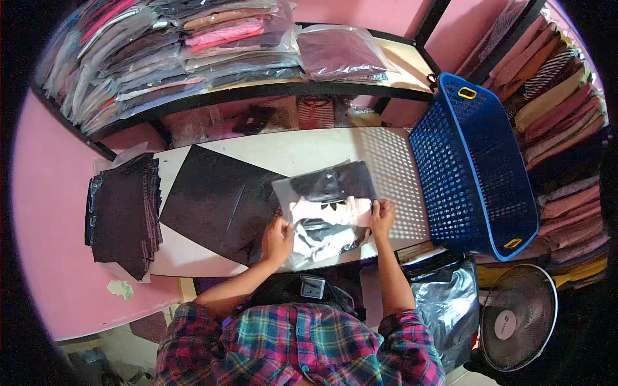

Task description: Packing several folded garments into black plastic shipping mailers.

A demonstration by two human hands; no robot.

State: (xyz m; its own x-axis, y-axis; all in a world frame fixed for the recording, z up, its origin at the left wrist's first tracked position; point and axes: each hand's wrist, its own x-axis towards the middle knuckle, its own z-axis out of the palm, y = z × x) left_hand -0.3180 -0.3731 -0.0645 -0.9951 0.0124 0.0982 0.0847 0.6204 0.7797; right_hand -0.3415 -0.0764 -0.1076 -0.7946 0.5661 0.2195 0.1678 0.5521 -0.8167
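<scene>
Between my two hands is a clear plastic bag [333, 183] with a folded black and white garment inside; strong glare lies on its film. My left hand [278, 241] grips the bag's lower left edge. On the opposite side, my right hand [382, 219] pinches the right edge between thumb and fingers. Under the bag's left part lies a flat black sheet [207, 202], set at an angle on the white table [227, 138]. Its right end is hidden by the bag. Farther left, a stack of black folded pieces [123, 212] sits at the table's end.
A blue perforated plastic basket [444, 178] stands on its side at the table's right end. Bagged garments [231, 38] fill the shelf above the back edge. Folded fabrics [569, 111] line the far right. A fan [519, 318] and a dark plastic bag [446, 309] stand lower right.
</scene>
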